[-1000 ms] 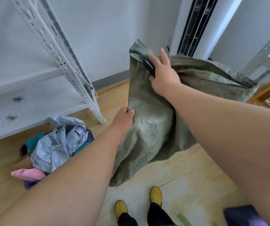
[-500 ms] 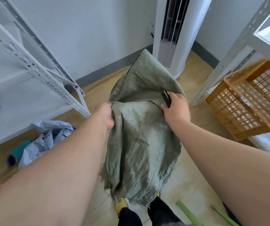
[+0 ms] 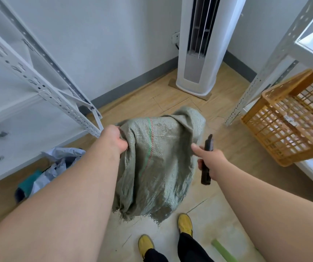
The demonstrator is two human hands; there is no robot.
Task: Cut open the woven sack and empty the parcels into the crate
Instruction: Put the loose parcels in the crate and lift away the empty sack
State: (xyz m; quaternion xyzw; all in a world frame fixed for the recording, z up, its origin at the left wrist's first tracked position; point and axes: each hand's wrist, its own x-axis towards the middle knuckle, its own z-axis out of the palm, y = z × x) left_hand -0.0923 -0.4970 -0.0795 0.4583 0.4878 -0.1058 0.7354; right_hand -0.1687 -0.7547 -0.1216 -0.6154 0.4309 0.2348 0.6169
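Note:
A limp grey-green woven sack (image 3: 157, 167) with a red and green stripe hangs in front of me, its frayed cut edge low near my shoes. My left hand (image 3: 114, 140) grips its upper left fold. Just to the right of the sack, and apart from it, my right hand (image 3: 208, 163) holds a black utility knife (image 3: 207, 159) upright. An orange lattice crate (image 3: 288, 118) sits tilted on the low shelf at the right. Grey and teal parcels (image 3: 55, 167) lie in a heap on the floor at the left.
White slotted metal shelving stands at the left (image 3: 44, 86) and at the right (image 3: 276, 53). A tall white floor air conditioner (image 3: 201, 46) fills the far corner. A green strip (image 3: 223, 250) lies on the floor by my yellow shoes (image 3: 185, 224).
My right hand has let go of the sack and moved right with the knife. The sack has dropped lower and now hangs from my left hand alone. My view has tilted down.

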